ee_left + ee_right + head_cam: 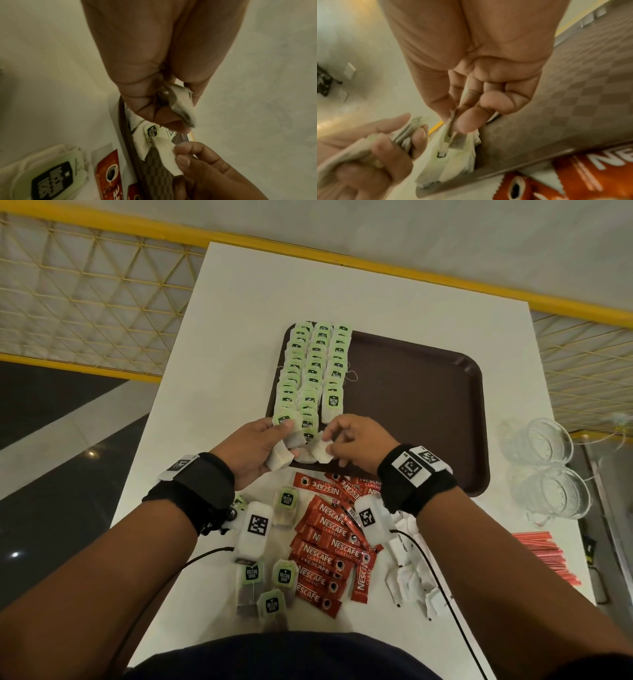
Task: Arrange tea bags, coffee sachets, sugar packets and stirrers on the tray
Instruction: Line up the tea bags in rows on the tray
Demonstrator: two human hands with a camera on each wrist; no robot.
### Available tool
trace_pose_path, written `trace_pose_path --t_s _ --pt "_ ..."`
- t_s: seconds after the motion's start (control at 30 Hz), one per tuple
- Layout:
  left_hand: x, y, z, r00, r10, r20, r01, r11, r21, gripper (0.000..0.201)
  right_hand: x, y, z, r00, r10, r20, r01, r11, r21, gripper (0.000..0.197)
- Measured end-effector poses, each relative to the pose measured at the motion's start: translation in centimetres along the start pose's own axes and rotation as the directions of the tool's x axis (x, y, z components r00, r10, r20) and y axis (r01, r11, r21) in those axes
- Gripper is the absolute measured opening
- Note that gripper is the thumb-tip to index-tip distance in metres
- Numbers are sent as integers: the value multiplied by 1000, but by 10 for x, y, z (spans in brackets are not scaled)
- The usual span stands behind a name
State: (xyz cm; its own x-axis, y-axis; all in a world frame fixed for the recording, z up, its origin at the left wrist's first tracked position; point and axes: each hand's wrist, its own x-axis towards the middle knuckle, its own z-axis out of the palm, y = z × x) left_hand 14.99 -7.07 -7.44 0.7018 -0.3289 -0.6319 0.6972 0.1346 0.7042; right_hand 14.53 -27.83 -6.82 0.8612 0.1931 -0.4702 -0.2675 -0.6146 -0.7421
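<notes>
A brown tray point(414, 412) holds three rows of green-tagged tea bags point(313, 371) along its left side. My left hand point(282, 436) grips a small stack of tea bags point(181, 108) at the tray's near left corner. My right hand point(330, 438) pinches one tea bag point(322, 453) between thumb and fingertips just above the tray's near edge, at the foot of the rows. Loose tea bags point(284, 575), red coffee sachets point(325, 546), white sugar packets point(407, 573) and red stirrers point(544, 556) lie on the table point(219, 337) near me.
Two glass cups point(548, 463) stand right of the tray near the table's right edge. The right two thirds of the tray are bare. A yellow mesh railing point(85, 285) runs behind the table.
</notes>
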Motion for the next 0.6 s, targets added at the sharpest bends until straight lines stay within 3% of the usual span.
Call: trace_pose_path --t_s 0.07,0.23,0.47,0.6 --pt "0 0 1 1000 0 -8 0 1000 3 37 0 -2 -3 1000 -1 26 -1 996 91 7" --pt "3 -1 0 1000 -3 -12 3 1000 -21 37 4 -3 -13 997 69 33 -77 930 359 13" --pt "10 1 -2 1000 3 14 -2 998 -60 36 26 6 -24 982 176 -67 -127 882 455 16" --pt "12 3 -1 1000 15 -9 -15 998 -61 34 44 10 -23 941 267 -209 -154 886 437 25"
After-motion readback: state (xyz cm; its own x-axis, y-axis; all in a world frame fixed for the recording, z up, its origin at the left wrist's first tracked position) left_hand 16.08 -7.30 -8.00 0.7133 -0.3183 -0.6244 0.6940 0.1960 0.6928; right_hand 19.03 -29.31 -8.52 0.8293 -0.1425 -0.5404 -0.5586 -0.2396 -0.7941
